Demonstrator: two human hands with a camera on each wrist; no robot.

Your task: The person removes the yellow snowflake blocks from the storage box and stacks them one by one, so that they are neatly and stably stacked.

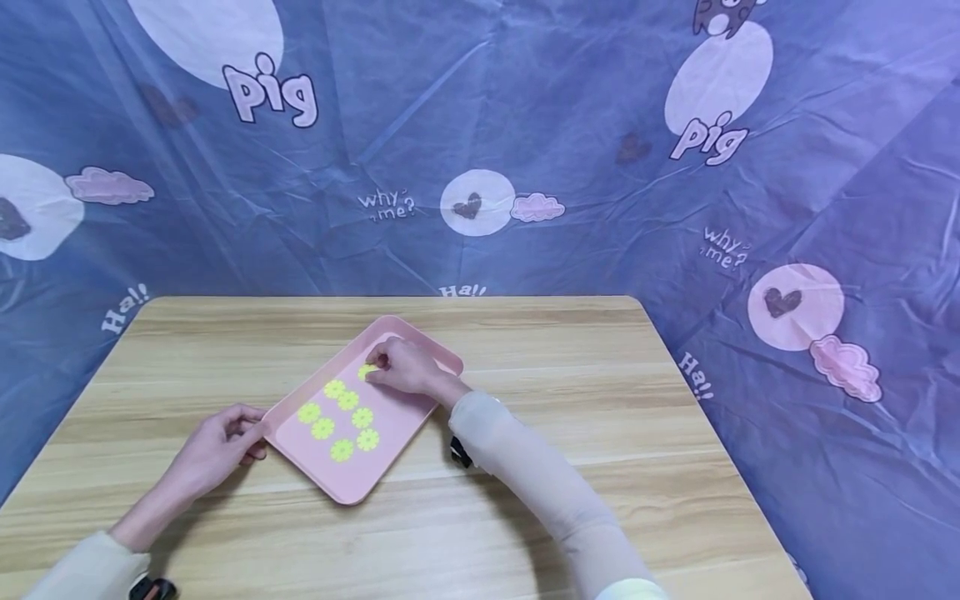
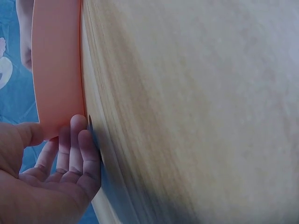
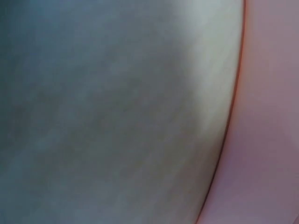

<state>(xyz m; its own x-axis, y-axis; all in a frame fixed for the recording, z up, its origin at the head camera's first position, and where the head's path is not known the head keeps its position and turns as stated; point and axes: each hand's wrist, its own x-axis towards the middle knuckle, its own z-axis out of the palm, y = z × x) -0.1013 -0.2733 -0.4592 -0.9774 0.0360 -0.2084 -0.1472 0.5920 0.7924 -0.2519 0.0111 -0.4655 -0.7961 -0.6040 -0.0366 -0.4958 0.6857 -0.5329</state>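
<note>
Gripping the left corner of the pink tray [image 1: 401,421] between the thumb and fingers [image 2: 77,123] of the left hand [image 1: 217,437]; with the right hand [image 1: 408,367], apparently pinching a yellow flower piece [image 1: 365,372] inside the tray, toward its far end. Seeing no fingers in the right wrist view, so judging that hold from the head view alone. Also seeing seven more yellow flower pieces [image 1: 348,400] lying loose on the tray floor, nearer the left hand.

Probably risking a swivel of the tray across the counter [image 1: 570,358] by pulling or pushing at the one held corner; risking sliding pieces by lifting that corner. Possibly losing the pinched piece by catching only its edge, or nudging neighbouring pieces out of place by sweeping the right hand low. Perhaps bumping the tray wall with the right sleeve [image 1: 517,450].

Reading "pig" twice, "why me?" twice and "Ha!!" three times in pale lettering on the blue cloth [image 1: 570,125]. Finding no legible brand or label on the tray or pieces.
</note>
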